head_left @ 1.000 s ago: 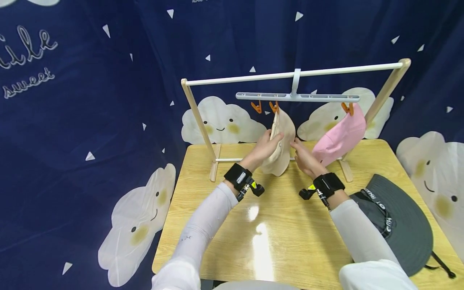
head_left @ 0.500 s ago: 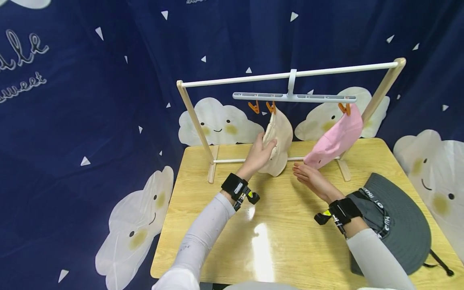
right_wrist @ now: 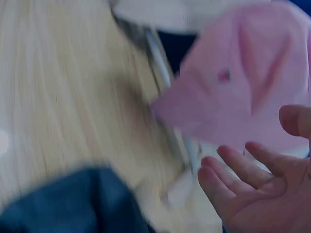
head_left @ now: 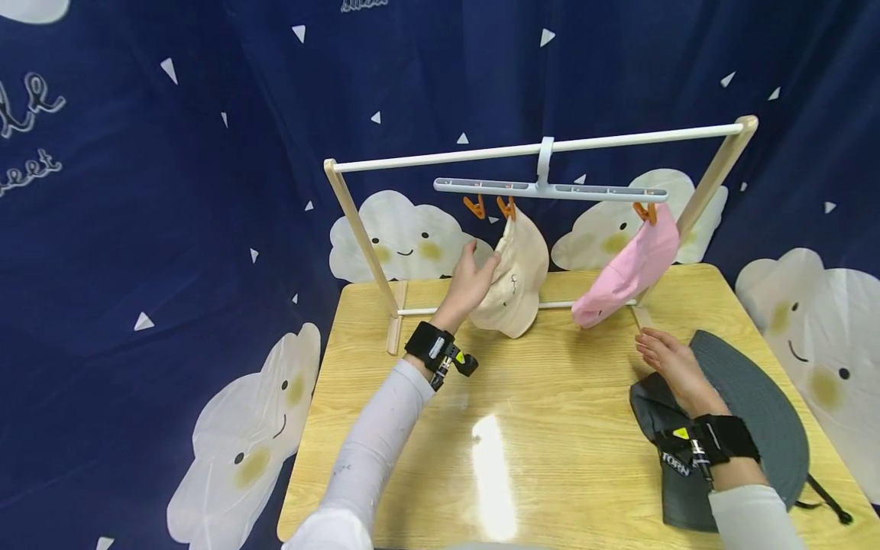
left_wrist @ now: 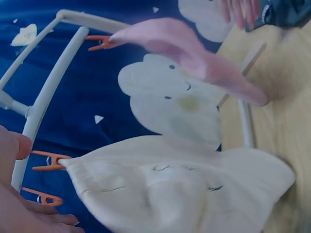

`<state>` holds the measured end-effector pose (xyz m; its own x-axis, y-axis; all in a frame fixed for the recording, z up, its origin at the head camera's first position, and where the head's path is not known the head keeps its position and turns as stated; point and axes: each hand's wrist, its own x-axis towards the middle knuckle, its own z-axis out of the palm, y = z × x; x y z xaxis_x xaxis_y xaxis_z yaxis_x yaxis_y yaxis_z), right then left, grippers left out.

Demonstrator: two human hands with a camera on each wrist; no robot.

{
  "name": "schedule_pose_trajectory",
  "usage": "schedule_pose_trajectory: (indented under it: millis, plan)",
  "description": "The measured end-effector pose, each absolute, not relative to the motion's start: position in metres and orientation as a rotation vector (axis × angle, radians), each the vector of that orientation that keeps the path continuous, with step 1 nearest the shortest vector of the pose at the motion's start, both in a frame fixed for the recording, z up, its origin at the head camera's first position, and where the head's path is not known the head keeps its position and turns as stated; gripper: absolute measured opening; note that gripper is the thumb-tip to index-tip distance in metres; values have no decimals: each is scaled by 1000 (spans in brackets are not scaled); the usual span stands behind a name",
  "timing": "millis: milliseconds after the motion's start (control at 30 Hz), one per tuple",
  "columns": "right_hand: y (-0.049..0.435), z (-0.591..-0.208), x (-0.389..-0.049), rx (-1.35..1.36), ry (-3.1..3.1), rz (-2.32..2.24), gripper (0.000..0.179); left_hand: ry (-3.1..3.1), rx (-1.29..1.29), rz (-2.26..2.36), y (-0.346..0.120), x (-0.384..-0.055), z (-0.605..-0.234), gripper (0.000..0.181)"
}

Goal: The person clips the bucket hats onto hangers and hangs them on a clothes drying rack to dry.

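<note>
A cream bucket hat hangs from an orange clip on a pale hanger. My left hand is beside its left edge with fingers extended; in the left wrist view that hand holds nothing and sits near the clips. A pink hat hangs by another orange clip at the hanger's right end. Over the dark grey wide-brimmed hat on the table, my right hand has its fingers spread and grips nothing. The right forearm covers part of that hat.
A wooden rack with a white top rail stands at the back of the table and carries the hanger. Left of the cream hat hangs a further orange clip. A dark blue curtain with clouds is behind. The grey hat's cord trails right.
My left hand has let go of the cream hat and drawn slightly left. My right hand has moved from beside the cream hat rightward and down to the grey hat. The cream hat has turned.
</note>
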<state>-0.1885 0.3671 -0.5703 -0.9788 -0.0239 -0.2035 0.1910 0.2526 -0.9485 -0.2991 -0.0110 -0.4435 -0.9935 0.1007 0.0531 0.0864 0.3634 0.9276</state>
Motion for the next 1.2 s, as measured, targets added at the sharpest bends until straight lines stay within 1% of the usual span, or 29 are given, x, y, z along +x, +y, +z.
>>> schedule_pose_trajectory:
  millis: [200, 333, 433, 567, 700, 833, 900, 1067, 1200]
  plan:
    - [415, -583, -185, 484, 2559, -1632, 73, 2654, 129, 1814, -15, -323, -431, 79]
    - [437, -594, -187, 602, 2703, -1476, 73, 2707, 107, 1851, -19, -339, -426, 81]
    - [453, -603, -190, 616, 2827, -1313, 75, 2722, 96, 1873, -20, -348, -425, 80]
    - [472, -611, -194, 553, 2946, -1166, 78, 2735, 99, 1890, -19, -356, -423, 78]
    - [486, -616, -196, 494, 2966, -1087, 85, 2753, 135, 1882, -16, -363, -420, 80]
    - [497, -622, -195, 493, 2946, -970, 92, 2792, 157, 1846, -14, -371, -416, 80]
    - [502, -627, -193, 499, 2934, -906, 96, 2814, 135, 1814, -14, -373, -414, 76]
    - [514, -641, -188, 566, 2871, -800, 103, 2885, 69, 1713, -14, -377, -412, 59]
    - [523, -648, -188, 639, 2813, -765, 110, 2928, 60, 1688, -14, -380, -411, 53]
